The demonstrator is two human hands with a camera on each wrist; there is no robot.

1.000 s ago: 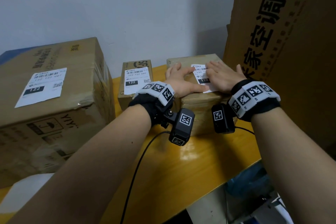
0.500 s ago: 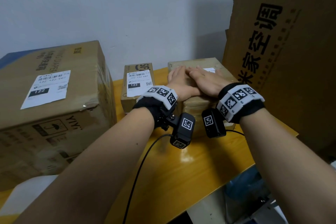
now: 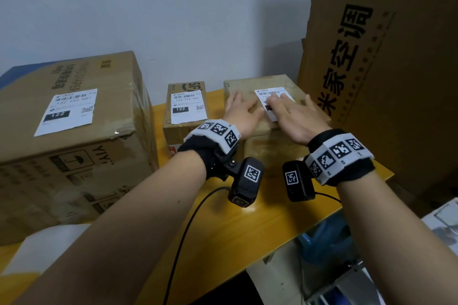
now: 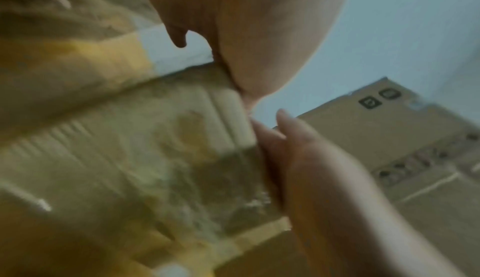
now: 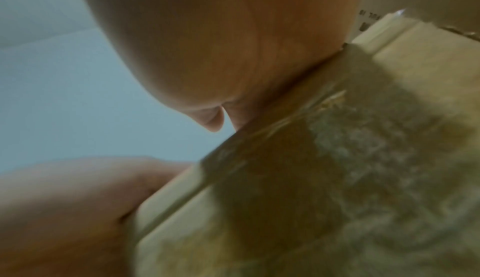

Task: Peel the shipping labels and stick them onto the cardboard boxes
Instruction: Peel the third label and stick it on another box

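Here, on a yellow table (image 3: 247,225), stood three cardboard boxes. Right box (image 3: 250,84): white label (image 3: 266,94) lay on its top, partly covered. Right hand (image 3: 295,116): flat, fingers straight and spread, pressed on the label, gripping nothing. Left hand (image 3: 241,112): flat on the same box top just left of the label, fingers straight, gripping nothing. Middle box (image 3: 173,131): small, label on top, apart from both hands. Left box (image 3: 104,146): large, label on top. A tall carton (image 3: 396,69) with black printed characters stood upright just right of the right box. Both wrist views were blurred, showing palms against cardboard.
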